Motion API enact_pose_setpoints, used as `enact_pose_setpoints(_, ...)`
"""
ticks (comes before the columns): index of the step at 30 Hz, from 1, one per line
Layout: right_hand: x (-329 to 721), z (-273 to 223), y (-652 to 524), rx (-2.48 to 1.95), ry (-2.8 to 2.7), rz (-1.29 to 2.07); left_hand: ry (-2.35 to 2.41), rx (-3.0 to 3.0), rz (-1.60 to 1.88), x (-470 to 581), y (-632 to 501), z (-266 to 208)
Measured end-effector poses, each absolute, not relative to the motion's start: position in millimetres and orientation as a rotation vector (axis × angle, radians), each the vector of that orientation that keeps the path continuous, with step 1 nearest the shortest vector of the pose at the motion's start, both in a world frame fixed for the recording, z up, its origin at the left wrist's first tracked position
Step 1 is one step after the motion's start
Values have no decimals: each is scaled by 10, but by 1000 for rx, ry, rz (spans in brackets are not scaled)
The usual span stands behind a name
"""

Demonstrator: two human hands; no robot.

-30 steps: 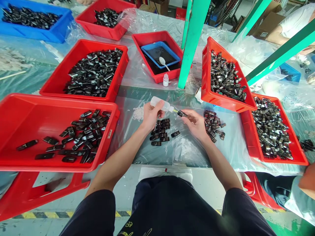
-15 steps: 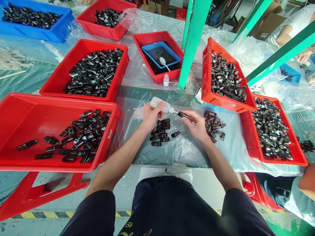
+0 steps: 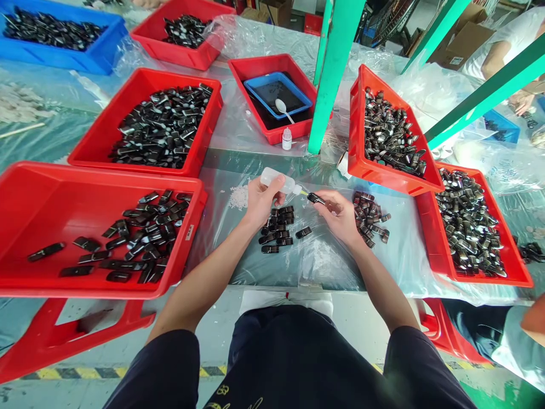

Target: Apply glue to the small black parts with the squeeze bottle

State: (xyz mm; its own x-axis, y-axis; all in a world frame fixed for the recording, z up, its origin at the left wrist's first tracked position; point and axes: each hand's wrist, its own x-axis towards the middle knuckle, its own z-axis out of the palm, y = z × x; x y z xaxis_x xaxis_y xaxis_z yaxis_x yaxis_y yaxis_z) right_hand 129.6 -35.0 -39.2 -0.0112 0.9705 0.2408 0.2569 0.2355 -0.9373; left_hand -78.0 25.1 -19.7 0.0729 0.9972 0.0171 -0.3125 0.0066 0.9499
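Note:
My left hand point(image 3: 260, 199) is wrapped round a translucent white squeeze bottle point(image 3: 279, 180), tilted so its thin yellowish nozzle points right and down. The nozzle tip meets, or nearly meets, a small glossy black clip-like piece point(image 3: 315, 198). That piece is pinched between the fingertips of my right hand point(image 3: 338, 213). Below the bottle, several like black pieces point(image 3: 279, 232) lie grouped in rows on the plastic-covered table. One single piece point(image 3: 304, 232) lies apart, to their right. A loose pile of brownish-black pieces point(image 3: 369, 218) sits just beyond my right hand, partly hidden by it.
Red bins of black pieces stand left point(image 3: 198, 227) and right point(image 3: 472, 278). A tilted red bin point(image 3: 357, 130) leans at the back right beside a green post point(image 3: 332, 85). A small bottle point(image 3: 286, 139) stands before a red tray point(image 3: 238, 71). White granules point(image 3: 238, 197) lie left. Other people are at the right.
Both hands keep almost the same position, bottle nozzle still at the black piece. At the upper right, another person's hand has shifted slightly.

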Motion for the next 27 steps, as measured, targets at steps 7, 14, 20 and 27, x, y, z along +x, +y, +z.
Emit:
enact_pose_setpoints(7, 1289, -358, -352, -1190, -1459, 899, 865, 967, 1286, -789, 250, -246)
enact_pose_setpoints(14, 1274, -323, -360, -1226, -1430, 915, 861, 923, 1282, -784, 257, -266)
enact_pose_setpoints(20, 1297, -340, -342, -1286, -1432, 863, 908, 898, 1321, -803, 315, -285)
enact_pose_setpoints(27, 1090, -453, -444, -1243, -1911, 762, 960, 881, 1420, -842, 386, -255)
